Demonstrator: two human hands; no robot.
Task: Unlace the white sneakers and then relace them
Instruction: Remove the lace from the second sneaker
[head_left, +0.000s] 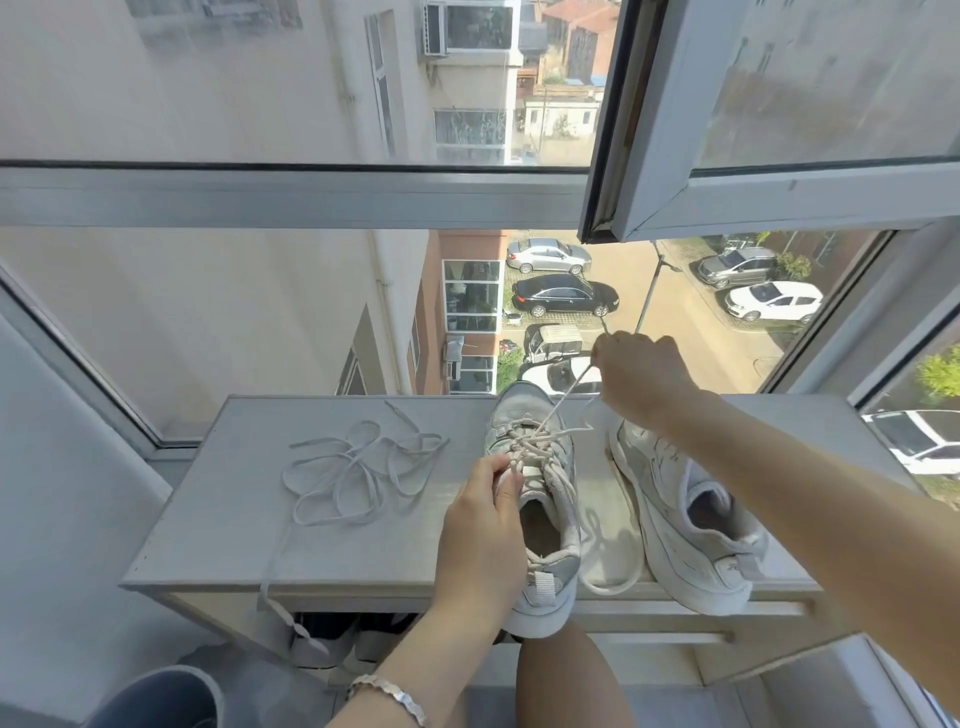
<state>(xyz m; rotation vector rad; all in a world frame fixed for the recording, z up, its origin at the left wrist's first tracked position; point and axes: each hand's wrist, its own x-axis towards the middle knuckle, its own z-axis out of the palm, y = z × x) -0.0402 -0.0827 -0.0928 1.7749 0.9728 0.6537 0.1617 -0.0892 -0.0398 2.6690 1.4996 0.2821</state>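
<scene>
Left hand on sneaker; right hand, lace

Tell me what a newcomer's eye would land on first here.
The right hand, raised in front of the window, pulls a lace taut out of the middle sneaker, which the left hand grips at its side. To the left, a loose lace lies tangled on the grey cabinet top, with one end hanging over the front edge. Beyond the glass, parked cars show far below.
</scene>
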